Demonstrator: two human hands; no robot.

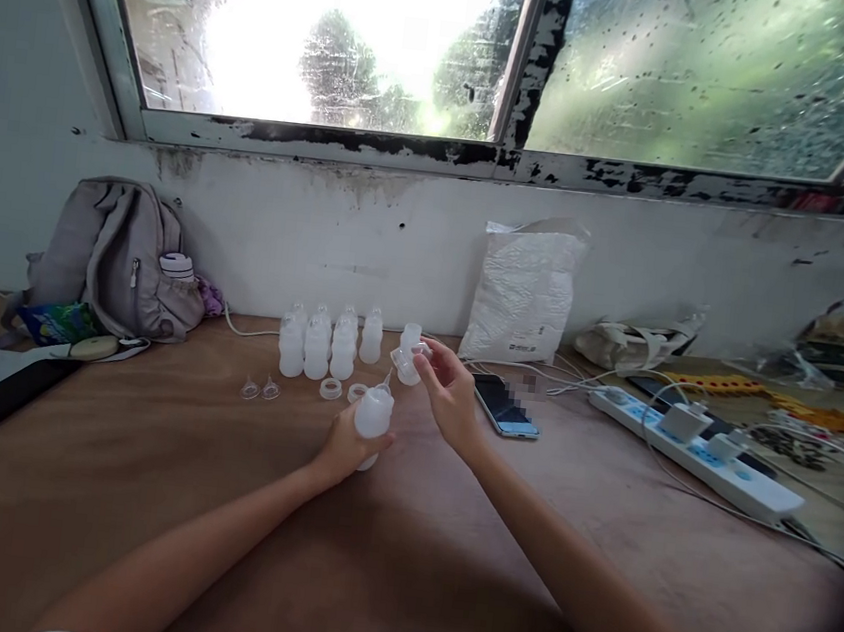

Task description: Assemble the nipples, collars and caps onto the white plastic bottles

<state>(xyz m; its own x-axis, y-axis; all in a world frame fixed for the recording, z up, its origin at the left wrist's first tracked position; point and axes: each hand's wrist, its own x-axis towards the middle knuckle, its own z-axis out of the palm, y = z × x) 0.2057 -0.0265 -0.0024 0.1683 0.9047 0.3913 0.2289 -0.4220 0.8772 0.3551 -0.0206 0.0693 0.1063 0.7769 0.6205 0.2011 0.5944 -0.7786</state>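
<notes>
My left hand point(343, 446) is wrapped round a frosted baby bottle point(373, 414), held tilted above the table; a clear nipple shape shows at its top. Fingers pinched, my right hand point(450, 389) holds a small clear piece point(420, 349), too small to make out fully. Just behind those fingers stands another bottle point(407, 367), partly hidden. Two clear nipples point(260, 389) lie to the left. A white screw ring point(331, 388) rests near them, and a second ring point(358, 392) is partly covered by my left hand. Several capped bottles point(317, 345) stand upright in a group farther back.
A phone point(507, 406) lies right of my right hand, with a white plastic bag point(524, 292) behind it. Farther right is a power strip point(694, 453) with plugs and cables. A grey backpack point(122, 259) and black flat case point(2, 398) are on the left.
</notes>
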